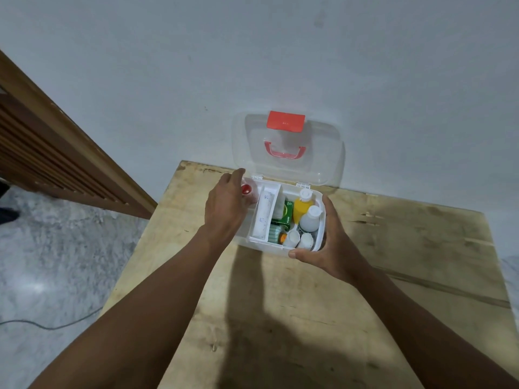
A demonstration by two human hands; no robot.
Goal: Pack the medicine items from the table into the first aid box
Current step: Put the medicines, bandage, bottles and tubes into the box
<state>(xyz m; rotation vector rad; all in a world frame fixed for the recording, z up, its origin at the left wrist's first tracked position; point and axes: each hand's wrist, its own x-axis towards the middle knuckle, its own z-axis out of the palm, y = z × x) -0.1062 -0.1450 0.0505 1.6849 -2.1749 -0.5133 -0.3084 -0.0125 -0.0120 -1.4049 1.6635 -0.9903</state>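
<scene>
A plywood table (280, 318) stands against a pale wall (168, 66), with grey marbled floor (56, 262) to my left; the first aid box (264, 247) sits at its far edge, lid (323, 153) raised; my right hand (334, 245) clasps its near right corner; my left hand (224, 211) pinches a red-capped bottle (246, 189) over its left compartment.

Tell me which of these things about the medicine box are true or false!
1. The lid of the first aid box is open. True.
2. The yellow bottle lies outside the box. False: the yellow bottle stands inside it.
3. The right hand grips the box's right side. True.
4. The handle on the lid is blue. False: it is red.
5. The left hand holds a red-capped bottle. True.
</scene>
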